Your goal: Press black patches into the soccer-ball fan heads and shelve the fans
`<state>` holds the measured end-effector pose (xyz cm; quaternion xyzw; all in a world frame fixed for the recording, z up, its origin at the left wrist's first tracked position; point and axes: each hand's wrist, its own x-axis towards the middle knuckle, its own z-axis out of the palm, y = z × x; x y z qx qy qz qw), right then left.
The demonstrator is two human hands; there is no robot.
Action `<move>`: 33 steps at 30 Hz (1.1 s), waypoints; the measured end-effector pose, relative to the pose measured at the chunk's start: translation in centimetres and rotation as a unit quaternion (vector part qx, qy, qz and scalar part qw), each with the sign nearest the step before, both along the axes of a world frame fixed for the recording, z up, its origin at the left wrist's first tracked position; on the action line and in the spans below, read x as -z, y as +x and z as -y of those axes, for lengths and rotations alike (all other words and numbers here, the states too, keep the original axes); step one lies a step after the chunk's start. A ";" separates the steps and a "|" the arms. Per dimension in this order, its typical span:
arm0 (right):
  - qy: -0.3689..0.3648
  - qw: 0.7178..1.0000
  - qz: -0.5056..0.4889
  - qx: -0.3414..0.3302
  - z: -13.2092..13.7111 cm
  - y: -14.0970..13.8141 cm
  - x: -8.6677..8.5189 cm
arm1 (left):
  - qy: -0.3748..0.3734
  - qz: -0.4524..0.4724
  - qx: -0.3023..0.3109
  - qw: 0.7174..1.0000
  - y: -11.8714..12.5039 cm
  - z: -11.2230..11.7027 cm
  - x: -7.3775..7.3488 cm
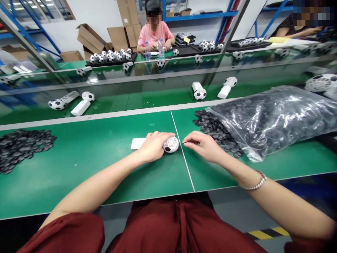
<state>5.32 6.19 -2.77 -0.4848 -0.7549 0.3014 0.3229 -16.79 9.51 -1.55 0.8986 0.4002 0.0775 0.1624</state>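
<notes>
My left hand [154, 144] lies over a small white hand-held fan [171, 144] on the green table, fingers curled round its football-patterned head; the white handle [137, 143] sticks out to the left. My right hand [204, 145] hovers just right of the fan's head, fingertips pinched together, maybe on a small black piece that I cannot make out. It sits beside a spill of black pentagon pieces [214, 128].
A clear plastic bag [273, 117] of black pieces lies at the right. Another heap of black pieces [22, 146] is at the left. Finished football fans [200, 92] lie on the conveyor beyond. A person in pink [155, 33] sits across.
</notes>
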 end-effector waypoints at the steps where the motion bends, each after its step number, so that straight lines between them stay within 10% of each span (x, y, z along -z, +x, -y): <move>1: -0.019 0.999 -0.026 -0.003 0.3 -0.3 0.2 | 0.005 0.002 0.008 1.000 0.0 0.0 0.0; 26: -0.136 0.977 -0.163 -0.002 0.4 -3.2 2.2 | 0.004 0.089 -0.034 0.995 0.6 0.3 0.6; 33: -0.032 0.997 0.037 0.063 -1.1 -0.2 2.5 | -0.010 0.092 0.007 0.996 0.3 0.1 0.7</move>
